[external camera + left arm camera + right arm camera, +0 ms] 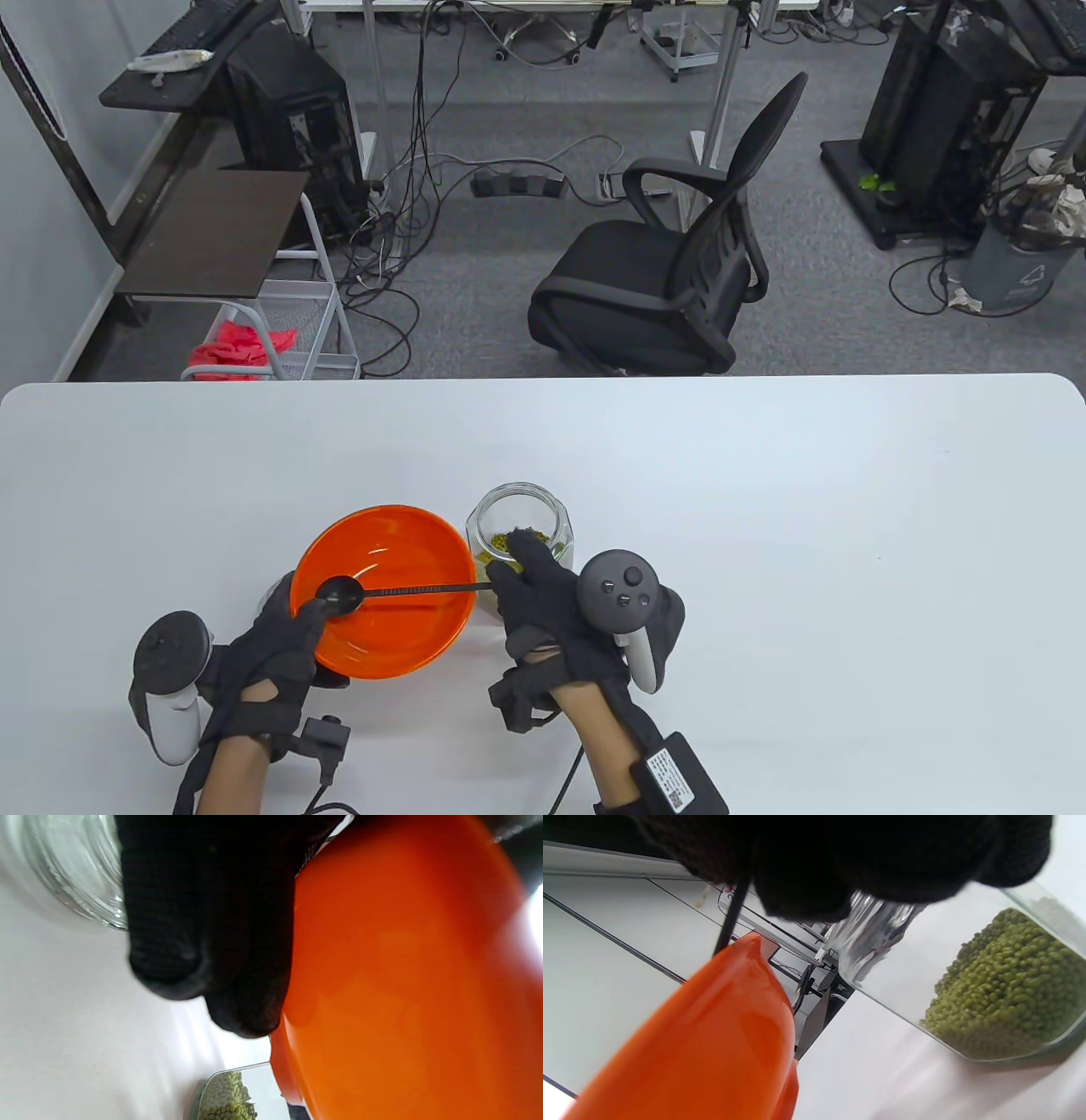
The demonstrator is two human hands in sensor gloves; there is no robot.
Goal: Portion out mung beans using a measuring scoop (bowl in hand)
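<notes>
My left hand (299,621) grips the near-left rim of the orange bowl (399,552), thumb over the edge and fingers (212,942) beneath it; the bowl (403,984) looks tilted and slightly off the table. My right hand (509,586) pinches the end of the black measuring scoop's handle (424,589). The scoop's round head (340,592) lies inside the bowl near my left thumb. Just behind my right fingers stands an open glass jar (519,528) partly filled with green mung beans (1009,984). The thin handle (731,916) crosses the bowl's rim (712,1035). No beans show in the bowl.
A clear ribbed glass piece (76,878) lies on the white table (764,552) by the bowl's left side, mostly hidden behind my left hand. A black office chair (662,272) stands beyond the table's far edge.
</notes>
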